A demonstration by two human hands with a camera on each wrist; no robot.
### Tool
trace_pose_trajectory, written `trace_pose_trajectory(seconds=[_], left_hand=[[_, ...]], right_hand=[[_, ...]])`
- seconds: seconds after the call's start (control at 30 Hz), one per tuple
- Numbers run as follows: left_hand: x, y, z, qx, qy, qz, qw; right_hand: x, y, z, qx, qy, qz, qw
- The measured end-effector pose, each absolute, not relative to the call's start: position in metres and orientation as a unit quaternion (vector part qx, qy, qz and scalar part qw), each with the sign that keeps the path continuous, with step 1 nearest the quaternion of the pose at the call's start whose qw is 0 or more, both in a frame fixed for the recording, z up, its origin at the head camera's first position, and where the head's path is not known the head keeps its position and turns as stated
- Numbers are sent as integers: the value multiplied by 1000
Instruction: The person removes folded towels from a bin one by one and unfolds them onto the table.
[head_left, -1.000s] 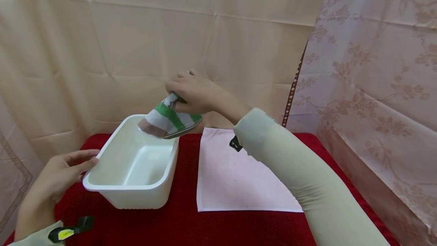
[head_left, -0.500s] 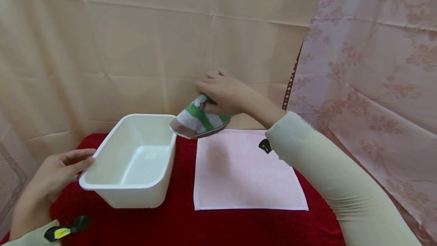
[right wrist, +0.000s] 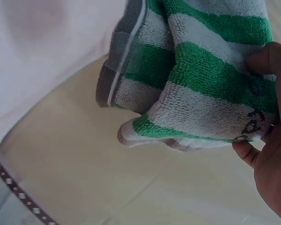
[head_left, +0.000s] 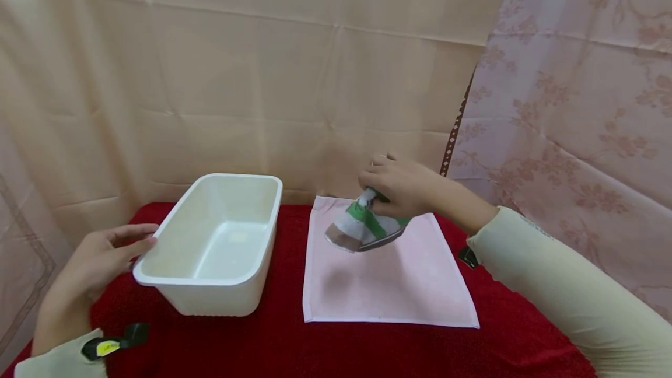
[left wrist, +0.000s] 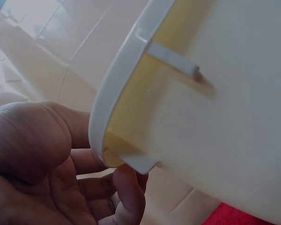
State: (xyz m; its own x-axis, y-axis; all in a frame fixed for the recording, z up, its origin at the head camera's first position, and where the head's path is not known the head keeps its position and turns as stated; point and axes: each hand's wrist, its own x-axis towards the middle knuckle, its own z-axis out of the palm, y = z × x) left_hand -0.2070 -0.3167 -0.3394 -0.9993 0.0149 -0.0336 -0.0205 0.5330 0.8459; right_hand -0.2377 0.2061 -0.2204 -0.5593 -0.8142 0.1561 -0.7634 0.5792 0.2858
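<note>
My right hand [head_left: 406, 186] grips a small terry towel [head_left: 353, 227] with green and white stripes and a grey edge, bunched at the top and hanging down. The towel is above a pale pink cloth [head_left: 362, 296] laid flat; a shadow falls on that cloth. In the right wrist view, thumb and fingers pinch the striped towel [right wrist: 201, 89] near some dark lettering. At the left, my left hand [head_left: 97, 261] holds the rim of a white plastic tub [head_left: 210, 299] between thumb and fingers. The left wrist view has fingers [left wrist: 129, 197] curled beneath the tub's rim [left wrist: 113, 89].
A red cover [head_left: 294, 343] lies over the table under the tub and pink cloth. Behind hangs a beige curtain [head_left: 294, 74], and on the right a floral pink curtain [head_left: 577, 104]. The tub's inside floor shows no contents.
My right hand has carried the striped towel rightward from over the tub, then lower, to above the pink cloth. The left hand stays at the tub's rim.
</note>
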Motion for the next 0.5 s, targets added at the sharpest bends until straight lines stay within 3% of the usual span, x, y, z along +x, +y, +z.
trace_pose_trajectory(seconds=[0.23, 0.5], left_hand=[[-207, -315, -337, 3, 873, 488, 11], [-203, -315, -335, 15, 865, 502, -2]], right_hand=[[-238, 220, -249, 466, -875, -95, 89], [-260, 194, -299, 489, -863, -113, 57]])
